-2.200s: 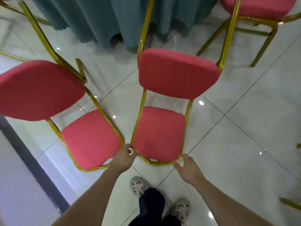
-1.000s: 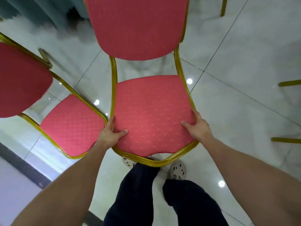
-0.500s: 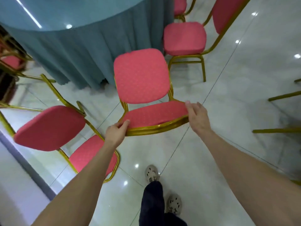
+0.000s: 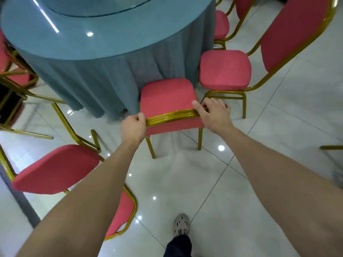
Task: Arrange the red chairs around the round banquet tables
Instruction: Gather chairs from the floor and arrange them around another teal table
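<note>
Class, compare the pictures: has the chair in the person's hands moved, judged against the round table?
Yes. The held chair was raised from the floor and brought toward the round table, seat now at its cloth.

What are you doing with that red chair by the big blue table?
A person is putting red chairs around the round table. The left grip and right grip hold the gold frame of one red chair, right by the blue tablecloth, its legs pointing down. A neighbour chair stands next to it at the table. A spare chair waits on the left.
</note>
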